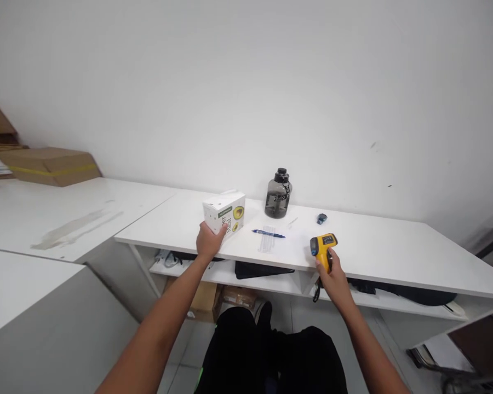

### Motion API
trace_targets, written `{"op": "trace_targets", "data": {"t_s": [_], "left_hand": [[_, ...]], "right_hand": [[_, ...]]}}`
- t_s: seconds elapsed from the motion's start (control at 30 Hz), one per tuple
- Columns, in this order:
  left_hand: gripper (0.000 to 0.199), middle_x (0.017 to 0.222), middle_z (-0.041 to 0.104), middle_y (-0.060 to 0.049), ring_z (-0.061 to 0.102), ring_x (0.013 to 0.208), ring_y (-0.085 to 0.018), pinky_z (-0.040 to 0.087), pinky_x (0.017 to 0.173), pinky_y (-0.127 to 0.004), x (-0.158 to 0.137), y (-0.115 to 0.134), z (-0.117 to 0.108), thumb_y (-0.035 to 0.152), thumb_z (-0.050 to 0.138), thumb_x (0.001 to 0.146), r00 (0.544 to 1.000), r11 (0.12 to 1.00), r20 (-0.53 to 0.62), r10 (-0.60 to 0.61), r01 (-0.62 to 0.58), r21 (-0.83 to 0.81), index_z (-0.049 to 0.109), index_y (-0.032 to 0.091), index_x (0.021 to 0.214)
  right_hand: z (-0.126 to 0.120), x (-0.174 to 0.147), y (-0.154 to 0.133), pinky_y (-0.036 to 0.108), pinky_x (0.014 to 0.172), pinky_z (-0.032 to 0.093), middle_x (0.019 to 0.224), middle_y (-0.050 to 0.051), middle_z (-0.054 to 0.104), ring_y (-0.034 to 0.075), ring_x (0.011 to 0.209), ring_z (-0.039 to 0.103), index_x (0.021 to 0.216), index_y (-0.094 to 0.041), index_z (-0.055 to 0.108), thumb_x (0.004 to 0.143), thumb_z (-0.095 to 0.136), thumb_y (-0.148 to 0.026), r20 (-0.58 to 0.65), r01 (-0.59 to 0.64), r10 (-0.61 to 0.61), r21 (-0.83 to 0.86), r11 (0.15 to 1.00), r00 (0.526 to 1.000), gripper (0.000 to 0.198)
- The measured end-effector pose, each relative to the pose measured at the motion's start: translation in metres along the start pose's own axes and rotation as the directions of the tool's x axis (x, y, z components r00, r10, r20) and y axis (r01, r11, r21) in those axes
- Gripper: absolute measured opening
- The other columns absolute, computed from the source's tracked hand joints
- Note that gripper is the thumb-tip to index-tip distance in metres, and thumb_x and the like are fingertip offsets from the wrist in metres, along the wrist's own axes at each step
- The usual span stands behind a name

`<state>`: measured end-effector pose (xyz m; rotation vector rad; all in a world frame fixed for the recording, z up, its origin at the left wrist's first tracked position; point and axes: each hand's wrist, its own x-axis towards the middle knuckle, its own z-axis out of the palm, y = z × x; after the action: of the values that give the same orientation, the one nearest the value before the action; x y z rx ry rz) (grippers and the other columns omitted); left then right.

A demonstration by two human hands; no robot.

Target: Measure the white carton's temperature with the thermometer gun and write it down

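My left hand (210,241) grips a white box (225,210) with avocado pictures and the printed word "Meal", near the front edge of the white table (378,246). Whether the box rests on the tabletop I cannot tell. In my right hand (332,273) is a yellow and black infrared thermometer (324,244), its head pointing left, with a dark strap hanging below. Between the hands lies a blue pen (268,233) across a clear plastic piece (267,244). Behind the pen stands a dark translucent water jug (278,194) with a black lid.
A small dark blue object (321,219) lies toward the back right. Cardboard boxes (53,164) sit on the left table. The shelf below the tabletop holds a black flat item (261,270) and cables (171,259). Another cardboard box (205,302) stands on the floor beneath.
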<state>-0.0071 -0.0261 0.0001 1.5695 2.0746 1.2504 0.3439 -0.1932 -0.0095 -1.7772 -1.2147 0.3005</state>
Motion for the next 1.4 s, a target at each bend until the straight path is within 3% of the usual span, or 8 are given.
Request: {"op": "trace_targets", "data": {"t_s": [0.1,0.17,0.37,0.57,0.73,0.97,1.2,1.4], "left_hand": [[0.064,0.122,0.064,-0.019,0.062,0.111,-0.038,0.05,0.083,-0.045,0.002,0.0,0.0,0.067,0.053,0.08,0.999,1.0,0.041,0.019,-0.019,0.002,0.042,0.018,0.12],[0.064,0.123,0.063,-0.02,0.061,0.112,-0.038,0.048,0.085,-0.046,0.004,0.0,0.001,0.066,0.052,0.081,0.998,0.999,0.06,0.036,-0.037,0.022,0.042,0.017,0.121],[0.065,0.128,0.058,-0.023,0.05,0.126,-0.039,0.037,0.1,-0.051,0.009,0.0,0.006,0.065,0.046,0.085,0.992,0.982,0.052,0.118,-0.125,0.142,0.044,0.013,0.123],[0.074,0.127,0.059,-0.024,0.054,0.123,-0.038,0.03,0.106,-0.051,0.015,-0.005,0.01,0.07,0.044,0.083,0.986,0.989,0.135,0.097,-0.111,0.098,0.04,0.011,0.128],[0.077,0.128,0.059,-0.025,0.054,0.123,-0.039,0.031,0.105,-0.05,0.015,-0.005,0.008,0.072,0.042,0.082,0.986,0.988,0.138,0.094,-0.11,0.11,0.04,0.01,0.129],[0.076,0.126,0.061,-0.026,0.055,0.123,-0.039,0.033,0.104,-0.05,0.017,-0.007,0.009,0.071,0.043,0.082,0.987,0.986,0.134,0.091,-0.108,0.13,0.04,0.01,0.129],[0.074,0.124,0.062,-0.024,0.055,0.122,-0.04,0.031,0.105,-0.05,0.017,-0.003,0.008,0.07,0.041,0.083,0.988,0.982,0.13,0.079,-0.1,0.159,0.041,0.011,0.127],[0.078,0.128,0.059,-0.025,0.053,0.124,-0.04,0.029,0.106,-0.051,0.019,-0.003,0.007,0.072,0.045,0.079,0.984,0.987,0.161,0.073,-0.094,0.128,0.04,0.012,0.128]], "right_hand": [[0.001,0.038,0.011,0.05,0.093,0.044,0.132,0.023,0.057,0.037,0.118,0.056,0.148,-0.009,0.034,0.093,0.038,-0.043,0.025,0.001,0.009,-0.369,0.93,1.0,0.064],[-0.001,0.056,0.018,0.05,0.093,0.043,0.128,0.024,0.059,0.037,0.116,0.057,0.147,-0.008,0.034,0.095,0.034,-0.04,0.046,-0.031,0.061,-0.483,0.875,0.997,0.061],[-0.005,0.085,0.03,0.04,0.083,0.045,0.113,0.023,0.064,0.034,0.105,0.062,0.142,-0.006,0.036,0.099,0.029,-0.039,0.069,0.018,0.025,-0.55,0.835,0.997,0.055],[0.004,0.092,0.025,0.039,0.08,0.046,0.107,0.023,0.063,0.033,0.101,0.064,0.141,-0.003,0.034,0.101,0.029,-0.035,-0.02,-0.092,0.102,-0.634,0.768,0.995,0.052],[0.013,0.09,0.022,0.041,0.081,0.047,0.11,0.024,0.063,0.034,0.104,0.063,0.142,-0.002,0.034,0.1,0.031,-0.034,-0.099,-0.12,0.073,-0.649,0.751,0.992,0.053],[0.022,0.092,0.022,0.044,0.081,0.048,0.109,0.023,0.064,0.034,0.105,0.062,0.126,-0.005,0.051,0.098,0.035,-0.033,-0.102,-0.101,0.041,-0.697,0.71,0.994,0.043],[0.027,0.089,0.023,0.042,0.078,0.049,0.11,0.024,0.061,0.034,0.104,0.06,0.123,-0.004,0.054,0.096,0.038,-0.033,-0.148,-0.093,-0.018,-0.707,0.701,0.989,0.043],[0.023,0.106,0.013,0.053,0.088,0.043,0.124,0.028,0.056,0.038,0.117,0.052,0.129,-0.005,0.052,0.095,0.038,-0.034,-0.123,-0.196,0.154,-0.678,0.708,0.98,0.047]]}}
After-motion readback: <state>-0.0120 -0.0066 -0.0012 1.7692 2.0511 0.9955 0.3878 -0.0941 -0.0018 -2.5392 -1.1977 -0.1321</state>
